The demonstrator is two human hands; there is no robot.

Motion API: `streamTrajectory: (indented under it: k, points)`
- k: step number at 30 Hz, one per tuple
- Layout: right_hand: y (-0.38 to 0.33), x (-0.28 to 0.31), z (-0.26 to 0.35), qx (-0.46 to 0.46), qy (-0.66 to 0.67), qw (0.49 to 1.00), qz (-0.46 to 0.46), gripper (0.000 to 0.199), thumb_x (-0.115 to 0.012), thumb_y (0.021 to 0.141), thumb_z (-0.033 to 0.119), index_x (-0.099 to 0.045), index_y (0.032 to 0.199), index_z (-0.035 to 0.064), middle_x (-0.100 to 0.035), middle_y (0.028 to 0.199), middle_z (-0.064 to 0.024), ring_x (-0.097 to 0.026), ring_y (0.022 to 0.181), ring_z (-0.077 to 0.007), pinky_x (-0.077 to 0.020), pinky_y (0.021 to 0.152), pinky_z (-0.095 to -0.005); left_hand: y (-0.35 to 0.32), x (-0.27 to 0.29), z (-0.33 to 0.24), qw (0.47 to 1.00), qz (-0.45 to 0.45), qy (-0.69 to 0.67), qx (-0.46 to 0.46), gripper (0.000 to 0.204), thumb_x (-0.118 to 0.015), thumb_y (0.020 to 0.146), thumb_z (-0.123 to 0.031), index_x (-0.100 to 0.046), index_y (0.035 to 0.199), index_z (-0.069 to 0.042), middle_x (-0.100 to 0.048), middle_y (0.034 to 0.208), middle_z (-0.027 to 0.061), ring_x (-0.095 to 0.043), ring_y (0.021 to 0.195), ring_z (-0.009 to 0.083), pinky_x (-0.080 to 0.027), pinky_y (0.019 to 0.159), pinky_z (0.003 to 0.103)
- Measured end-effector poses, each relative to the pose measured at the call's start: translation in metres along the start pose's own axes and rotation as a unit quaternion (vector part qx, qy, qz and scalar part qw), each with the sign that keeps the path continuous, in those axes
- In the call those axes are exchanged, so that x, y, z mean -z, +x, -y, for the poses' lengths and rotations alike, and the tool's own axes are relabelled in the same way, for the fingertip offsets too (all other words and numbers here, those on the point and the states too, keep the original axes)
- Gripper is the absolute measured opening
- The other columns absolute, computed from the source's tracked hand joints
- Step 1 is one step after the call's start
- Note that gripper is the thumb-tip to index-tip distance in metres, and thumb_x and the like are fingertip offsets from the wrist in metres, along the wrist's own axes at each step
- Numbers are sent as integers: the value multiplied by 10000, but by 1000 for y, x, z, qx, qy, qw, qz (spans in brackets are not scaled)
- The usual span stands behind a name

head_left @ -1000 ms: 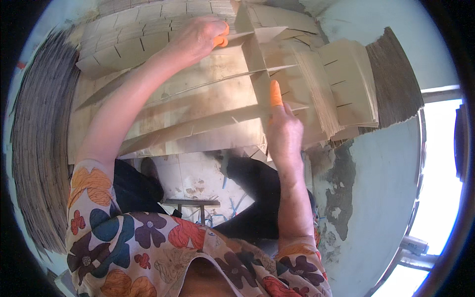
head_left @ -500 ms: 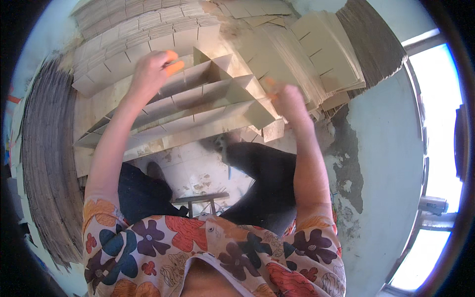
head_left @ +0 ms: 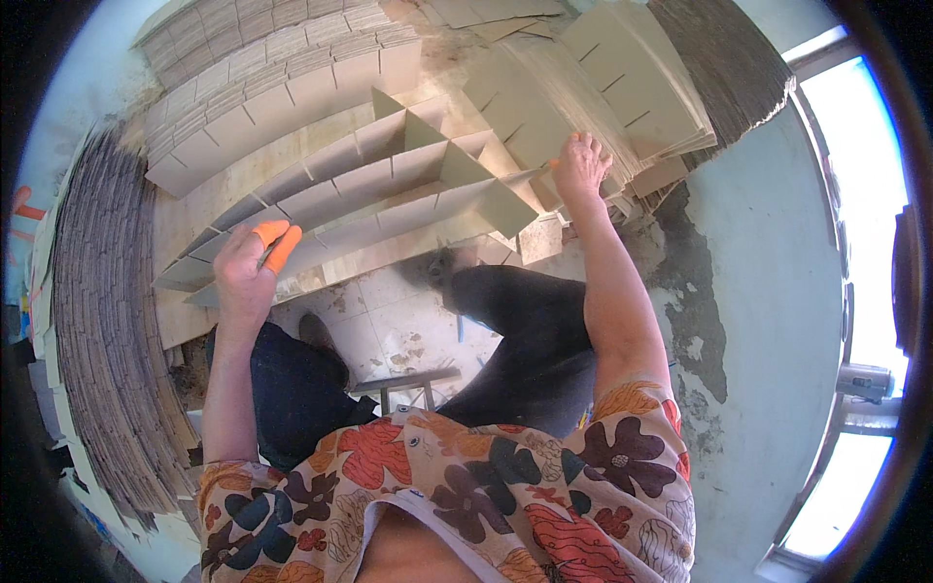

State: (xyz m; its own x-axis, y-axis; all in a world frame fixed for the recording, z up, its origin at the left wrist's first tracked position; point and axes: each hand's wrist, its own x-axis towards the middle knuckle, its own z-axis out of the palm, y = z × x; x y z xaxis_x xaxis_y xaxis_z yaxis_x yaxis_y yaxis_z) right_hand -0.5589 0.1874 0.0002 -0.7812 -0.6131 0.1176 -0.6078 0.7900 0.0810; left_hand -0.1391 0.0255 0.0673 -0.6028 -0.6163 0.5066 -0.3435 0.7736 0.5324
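A slotted cardboard divider point(head_left: 374, 194) stands on edge before me, its long strips crossed by shorter ones at the right. My left hand point(head_left: 251, 264), with orange covers on two fingertips, is at the left part of the long strips. Its fingers are curled in a pinch at the upper edge of a cardboard strip point(head_left: 330, 251); the exact contact is partly hidden. My right hand point(head_left: 583, 167) reaches to the edge of a stack of slotted cardboard pieces point(head_left: 544, 92), just beyond the divider's right end. Its fingers are apart, with a bit of orange at the thumb side.
Rows of stacked slotted strips point(head_left: 282, 92) stand along the far side of the wooden board point(head_left: 175, 228). A tall cardboard pile point(head_left: 107, 321) borders the left. More slotted sheets point(head_left: 637, 73) and a dark-edged stack point(head_left: 724, 68) lie far right. A small stool point(head_left: 408, 379) stands between my legs.
My left hand has come nearer and leftward, from the far strip to the near left strips. My right hand has moved slightly farther and rightward, onto the stack's edge, its fingers now apart.
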Motion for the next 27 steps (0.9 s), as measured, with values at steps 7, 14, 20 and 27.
streamTrajectory:
  k: [7, 14, 20, 27]
  points:
    - [-6, -1, -1, 19, 25, 990, -139, 411, -535, 818, 77, -461, 1220, 28, -498, 1214, -146, -418, 1199, -285, -336, 897, -540, -4, -10, -10, 1000, -18, -7, -16, 176, -753, 700, -17, -656, 847, -3, -654, 789, 122, -617, 687, 240, -484, 602, 309]
    - [0, 5, 12, -48, -1, 996, -73, 333, -529, 826, 78, -505, 1155, 35, -525, 1164, -136, -444, 1149, -285, -341, 894, -498, -4, -10, -7, 999, -17, -6, -35, 171, -751, 703, -18, -650, 839, 2, -657, 796, 123, -614, 684, 242, -487, 599, 310]
    - [-1, 13, 8, -19, 66, 992, -108, 299, -598, 789, 83, -531, 1079, 63, -547, 1120, -151, -480, 1108, -304, -388, 882, -476, -9, -15, -6, 999, -13, -25, -28, 158, -748, 702, -15, -652, 827, -8, -660, 798, 108, -612, 681, 244, -487, 593, 315]
    - [4, 18, 8, -21, 103, 986, -127, 324, -711, 729, 161, -522, 976, 68, -614, 927, -134, -619, 867, -335, -505, 715, -443, -16, -17, -5, 998, 7, 15, -54, 223, -747, 719, -56, -646, 914, -21, -663, 876, 125, -624, 774, 267, -500, 667, 328]
